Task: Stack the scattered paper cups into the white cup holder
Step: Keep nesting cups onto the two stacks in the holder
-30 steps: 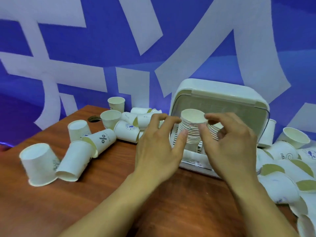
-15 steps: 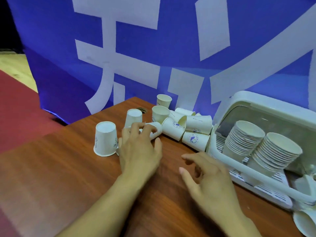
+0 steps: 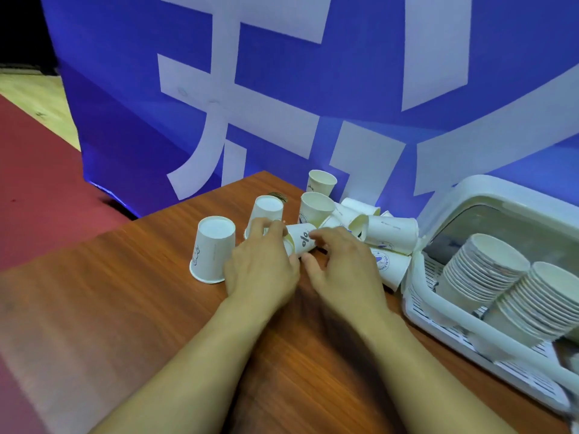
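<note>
The tipped cup lies sideways between our hands, long axis running hand to hand. Our left hand curls over one end and our right hand pinches the other. The white cup holder sits beyond the right.

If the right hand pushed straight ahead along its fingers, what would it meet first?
The percent-marked cup lying on its side, just ahead of the right hand; its fingertips look nearly on it, though blur leaves contact unclear.

White cups, brown wood-grain table, blue-and-white banner.
</note>
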Demonstrator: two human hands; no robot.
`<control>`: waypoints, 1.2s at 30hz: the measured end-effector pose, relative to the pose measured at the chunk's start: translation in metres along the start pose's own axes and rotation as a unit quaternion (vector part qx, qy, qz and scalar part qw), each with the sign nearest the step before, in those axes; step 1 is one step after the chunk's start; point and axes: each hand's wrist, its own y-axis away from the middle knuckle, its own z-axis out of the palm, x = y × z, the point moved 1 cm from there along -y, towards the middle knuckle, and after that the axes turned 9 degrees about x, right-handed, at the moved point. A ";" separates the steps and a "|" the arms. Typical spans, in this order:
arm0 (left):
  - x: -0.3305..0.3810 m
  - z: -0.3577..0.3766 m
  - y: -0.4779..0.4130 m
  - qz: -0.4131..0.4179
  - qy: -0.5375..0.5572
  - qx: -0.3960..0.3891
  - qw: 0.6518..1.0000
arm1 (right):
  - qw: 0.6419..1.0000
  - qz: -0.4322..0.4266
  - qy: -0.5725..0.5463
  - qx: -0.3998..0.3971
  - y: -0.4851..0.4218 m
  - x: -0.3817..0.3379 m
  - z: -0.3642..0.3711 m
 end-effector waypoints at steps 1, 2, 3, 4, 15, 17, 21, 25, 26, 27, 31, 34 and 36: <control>0.000 0.001 0.001 0.003 0.002 -0.013 1.000 | 1.000 0.003 0.006 -0.006 -0.009 -0.001 0.003; 0.001 0.001 0.001 0.007 0.001 -0.028 1.000 | 1.000 0.005 0.015 -0.013 -0.016 -0.002 0.006; 0.002 0.001 0.003 0.009 -0.002 -0.043 0.999 | 1.000 0.007 0.022 -0.021 -0.023 -0.003 0.010; 0.003 0.001 0.004 0.010 -0.008 -0.056 0.998 | 0.999 0.011 0.030 -0.031 -0.029 -0.004 0.013; 0.007 -0.008 0.004 0.027 -0.034 -0.073 0.996 | 0.997 0.064 0.042 -0.028 -0.030 0.009 0.034; 0.010 -0.011 0.007 0.025 -0.022 -0.060 0.998 | 0.997 0.040 0.072 0.006 -0.029 0.011 0.031; 0.017 -0.021 0.013 0.035 0.018 -0.018 0.999 | 0.992 0.009 0.098 0.077 -0.025 0.015 0.017; 0.024 -0.033 0.021 0.081 0.095 0.067 0.990 | 0.982 0.000 0.076 0.172 -0.012 0.019 -0.013; 0.026 -0.034 0.022 0.099 0.125 0.093 0.983 | 0.978 0.004 0.075 0.193 -0.008 0.021 -0.023; 0.027 -0.035 0.024 0.113 0.151 0.113 0.976 | 0.974 0.012 0.076 0.214 -0.003 0.023 -0.034; 0.032 -0.028 0.028 0.140 0.235 0.136 0.952 | 0.957 0.072 0.057 0.274 0.014 0.038 -0.078; 0.038 -0.019 0.033 0.162 0.254 0.144 0.943 | 0.951 0.112 0.010 0.288 0.026 0.050 -0.103; 0.042 -0.011 0.037 0.165 0.250 0.147 0.943 | 0.955 0.125 -0.011 0.269 0.031 0.053 -0.115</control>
